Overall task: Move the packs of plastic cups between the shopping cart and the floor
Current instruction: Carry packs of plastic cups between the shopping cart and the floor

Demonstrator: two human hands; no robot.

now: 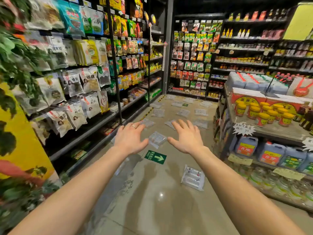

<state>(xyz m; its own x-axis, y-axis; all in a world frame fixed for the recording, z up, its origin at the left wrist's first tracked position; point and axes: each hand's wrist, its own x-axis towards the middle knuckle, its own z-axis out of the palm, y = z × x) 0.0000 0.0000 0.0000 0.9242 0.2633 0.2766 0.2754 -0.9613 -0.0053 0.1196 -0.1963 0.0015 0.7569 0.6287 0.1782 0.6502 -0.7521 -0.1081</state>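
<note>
Head view: both hands spread wide and empty above packs of cups (183,113) scattered on the floor (152,209).
With fingers straight, the left hand (129,139) and right hand (186,138) frame the pack (157,139) just beyond the green exit sticker (155,156). Another pack (193,178) lies nearer than the sticker, to its right. No cart shows. Best, I judge, to press both palms on the framed pack's short sides and lift it flat, since loose wrap may sag or slip.

Snack bags (88,80) on L shelving (84,135), green exit sticker (155,157), yellow-lid jars (264,114) & jugs (272,153) R.
</note>
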